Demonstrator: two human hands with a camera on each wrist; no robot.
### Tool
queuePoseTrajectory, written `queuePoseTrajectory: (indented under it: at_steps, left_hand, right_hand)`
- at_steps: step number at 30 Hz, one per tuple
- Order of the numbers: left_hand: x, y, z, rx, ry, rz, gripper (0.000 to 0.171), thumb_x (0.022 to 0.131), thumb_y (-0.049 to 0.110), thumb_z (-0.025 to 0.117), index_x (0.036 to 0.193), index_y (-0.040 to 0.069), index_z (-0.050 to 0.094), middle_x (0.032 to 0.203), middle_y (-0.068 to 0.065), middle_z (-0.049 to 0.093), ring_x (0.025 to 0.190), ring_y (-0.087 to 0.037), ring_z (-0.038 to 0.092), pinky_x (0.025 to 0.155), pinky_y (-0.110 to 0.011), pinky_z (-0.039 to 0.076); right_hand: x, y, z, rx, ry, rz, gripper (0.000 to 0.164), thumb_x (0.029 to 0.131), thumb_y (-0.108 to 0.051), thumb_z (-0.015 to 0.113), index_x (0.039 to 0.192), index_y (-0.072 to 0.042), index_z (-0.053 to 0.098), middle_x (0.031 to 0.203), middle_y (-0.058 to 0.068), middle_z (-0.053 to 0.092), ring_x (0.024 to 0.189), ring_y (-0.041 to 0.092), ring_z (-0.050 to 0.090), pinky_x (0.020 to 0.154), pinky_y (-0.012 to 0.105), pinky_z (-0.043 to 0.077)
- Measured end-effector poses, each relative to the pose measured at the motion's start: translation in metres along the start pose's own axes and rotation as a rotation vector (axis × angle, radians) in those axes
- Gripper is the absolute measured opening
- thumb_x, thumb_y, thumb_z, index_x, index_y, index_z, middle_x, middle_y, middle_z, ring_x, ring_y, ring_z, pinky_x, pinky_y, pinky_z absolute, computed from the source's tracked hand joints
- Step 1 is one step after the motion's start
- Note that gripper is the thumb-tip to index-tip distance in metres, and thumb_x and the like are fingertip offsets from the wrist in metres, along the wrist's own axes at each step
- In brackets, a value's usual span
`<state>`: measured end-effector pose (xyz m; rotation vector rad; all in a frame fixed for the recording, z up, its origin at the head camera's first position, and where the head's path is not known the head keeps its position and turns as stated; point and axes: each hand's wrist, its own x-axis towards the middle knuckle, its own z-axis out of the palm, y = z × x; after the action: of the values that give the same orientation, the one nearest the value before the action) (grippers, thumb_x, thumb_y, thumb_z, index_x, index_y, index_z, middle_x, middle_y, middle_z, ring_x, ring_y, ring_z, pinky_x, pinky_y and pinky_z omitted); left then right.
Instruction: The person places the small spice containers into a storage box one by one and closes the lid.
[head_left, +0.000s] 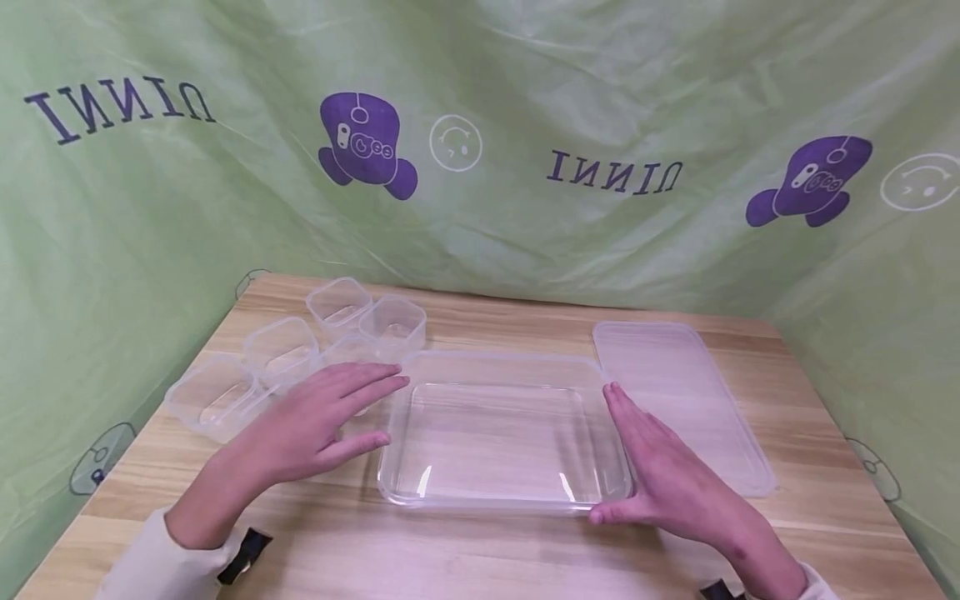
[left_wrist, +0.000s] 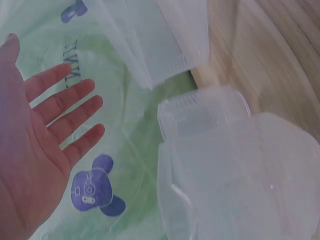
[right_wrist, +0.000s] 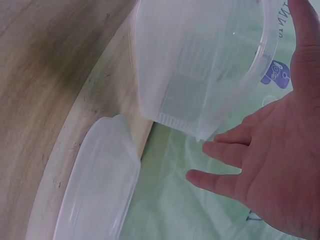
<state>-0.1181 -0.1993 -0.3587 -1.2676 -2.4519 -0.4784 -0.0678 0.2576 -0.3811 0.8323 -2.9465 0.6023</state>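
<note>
A large clear rectangular plastic container point(head_left: 487, 446) stands on the wooden table, its inside bare. My left hand point(head_left: 315, 421) hovers by its left side, fingers extended and thumb apart; its palm also shows in the left wrist view. Along the container's right side is my right hand point(head_left: 663, 471), fingers straight and thumb near the front corner. In the right wrist view its fingertips come close to the container point(right_wrist: 200, 70); whether they touch is hard to tell. Neither hand grips anything. Several small clear cups point(head_left: 281, 354) stand at the left, one partly hidden behind my left hand.
A flat translucent lid point(head_left: 678, 400) lies on the table point(head_left: 450, 558) to the right of the container, partly behind my right hand. Green fabric point(head_left: 495, 242) with purple prints hangs behind and at both sides of the table.
</note>
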Motion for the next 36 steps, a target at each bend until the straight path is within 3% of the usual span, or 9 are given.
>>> queuePoseTrajectory:
  at_steps: [8,13,16,19,23,26,31,36]
  left_hand:
    - [-0.005,-0.009,-0.008,0.042,0.090,-0.008,0.061,0.104,0.058,0.049,0.134,0.008,0.067,0.135,-0.010,0.065,0.121,-0.031,0.062,0.098,-0.053,0.049]
    - [-0.014,-0.015,-0.017,0.107,0.115,-0.038,0.055,0.104,0.057,0.050,0.117,0.009,0.074,0.106,-0.003,0.071,0.093,-0.024,0.069,0.081,-0.047,0.056]
    - [-0.019,-0.018,-0.021,0.147,0.112,-0.063,0.052,0.104,0.056,0.052,0.113,0.011,0.075,0.097,0.001,0.068,0.079,-0.019,0.066,0.070,-0.042,0.055]
    - [-0.025,-0.019,-0.026,0.182,0.073,-0.118,0.047,0.100,0.054,0.060,0.115,0.012,0.075,0.096,0.002,0.068,0.074,-0.018,0.064,0.064,-0.040,0.054]
    - [-0.035,-0.020,-0.035,0.213,0.007,-0.211,0.047,0.092,0.049,0.073,0.119,0.011,0.074,0.099,-0.002,0.070,0.078,-0.023,0.066,0.069,-0.047,0.055]
    - [-0.040,-0.021,-0.042,0.217,-0.043,-0.282,0.047,0.086,0.047,0.079,0.116,0.011,0.074,0.102,-0.004,0.070,0.080,-0.028,0.068,0.073,-0.051,0.055]
    - [-0.046,-0.020,-0.050,0.193,-0.133,-0.369,0.049,0.083,0.052,0.082,0.113,0.015,0.074,0.105,0.001,0.069,0.079,-0.024,0.068,0.069,-0.048,0.055]
    - [-0.051,-0.020,-0.052,0.146,-0.203,-0.424,0.058,0.080,0.061,0.081,0.117,0.016,0.073,0.111,-0.001,0.067,0.082,-0.022,0.067,0.070,-0.047,0.054]
  right_hand:
    - [0.001,0.006,-0.008,0.012,-0.054,0.038,0.138,0.073,-0.071,0.079,0.164,-0.008,-0.003,0.170,0.016,-0.001,0.153,0.039,0.017,0.121,0.045,0.020]
    - [0.005,0.007,-0.008,0.028,-0.058,0.032,0.139,0.073,-0.070,0.080,0.164,-0.006,-0.002,0.170,0.015,0.004,0.152,0.036,0.021,0.121,0.031,0.016]
    - [0.007,0.006,-0.008,0.028,-0.064,0.038,0.140,0.071,-0.069,0.082,0.164,-0.004,0.000,0.169,0.018,0.009,0.150,0.035,0.025,0.120,0.039,0.023]
    - [0.007,0.006,-0.007,0.019,-0.066,0.039,0.141,0.071,-0.070,0.082,0.164,-0.002,0.001,0.168,0.021,0.012,0.149,0.037,0.028,0.117,0.048,0.029]
    - [0.005,0.006,-0.006,0.032,-0.070,0.035,0.137,0.073,-0.068,0.081,0.163,0.000,0.003,0.167,0.022,0.011,0.148,0.038,0.029,0.119,0.037,0.024]
    - [0.003,0.005,-0.007,0.028,-0.077,0.034,0.134,0.076,-0.065,0.081,0.163,0.000,0.003,0.167,0.023,0.012,0.147,0.039,0.030,0.119,0.038,0.026]
    - [0.002,0.006,-0.007,0.017,-0.076,0.038,0.134,0.076,-0.066,0.081,0.164,-0.002,0.003,0.164,0.024,0.021,0.142,0.038,0.041,0.110,0.053,0.039]
    - [0.002,0.006,-0.005,0.024,-0.080,0.044,0.133,0.075,-0.068,0.080,0.164,-0.003,0.006,0.157,0.027,0.036,0.131,0.035,0.054,0.104,0.052,0.047]
